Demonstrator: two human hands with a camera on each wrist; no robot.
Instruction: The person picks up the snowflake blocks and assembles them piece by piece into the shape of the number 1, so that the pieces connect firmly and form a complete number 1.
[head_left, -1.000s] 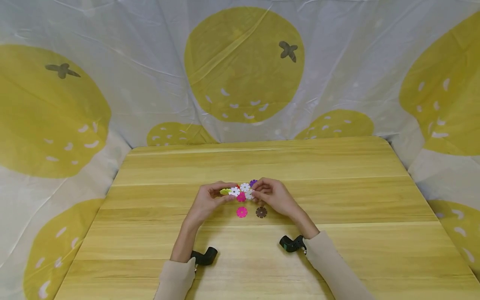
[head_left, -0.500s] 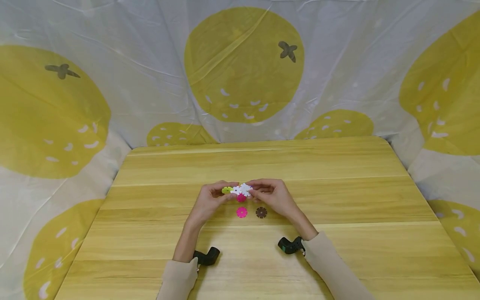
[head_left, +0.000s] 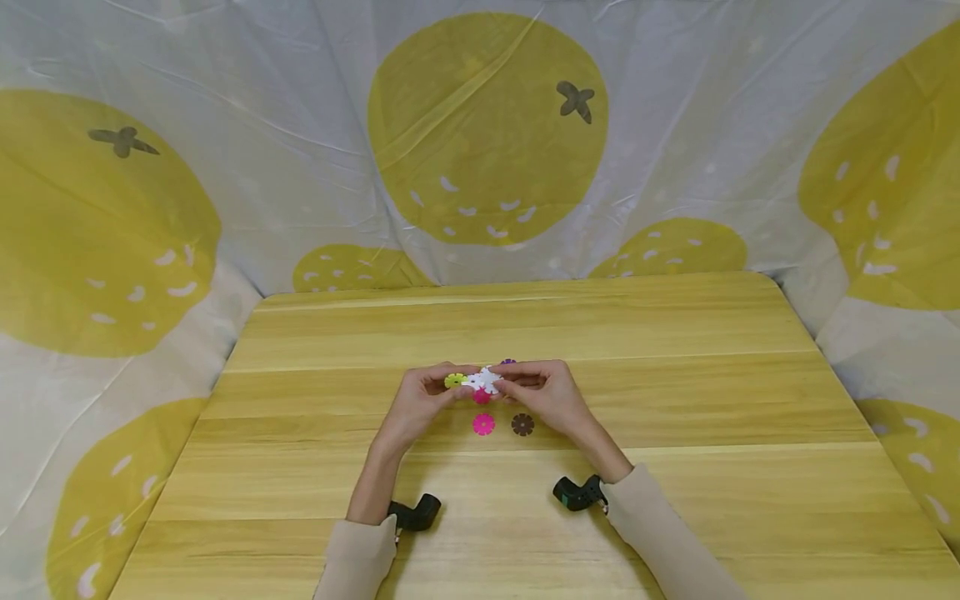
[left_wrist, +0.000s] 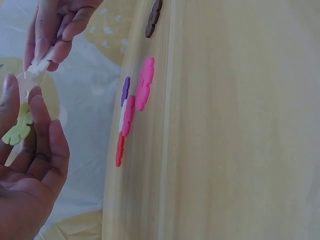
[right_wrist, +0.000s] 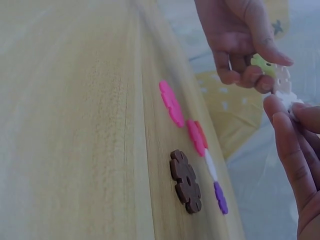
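My left hand (head_left: 414,402) pinches a pair of notched flower-shaped discs, a yellow-green disc (head_left: 454,381) and a white disc (right_wrist: 283,77) beside it, raised above the table. From the other side, my right hand (head_left: 553,398) pinches another white disc (right_wrist: 286,101) between thumb and fingers. Its edge meets the left hand's white disc; how deeply the notches interlock I cannot tell. Below on the table lie a pink disc (head_left: 483,425), a brown disc (head_left: 522,425), a second pink disc (left_wrist: 128,116), a red disc (left_wrist: 120,150), a purple disc (left_wrist: 125,91) and a white disc (right_wrist: 210,165).
The wooden table (head_left: 675,358) has rounded far corners. Behind it hangs a pale curtain (head_left: 300,167) printed with large yellow fruit. Black wrist cameras stick out at both wrists, the left camera (head_left: 417,512) and the right camera (head_left: 577,493).
My right hand has moved slightly left, bringing its white disc against the white disc in my left hand. The left hand has barely moved, and the yellow-green disc has turned a little.
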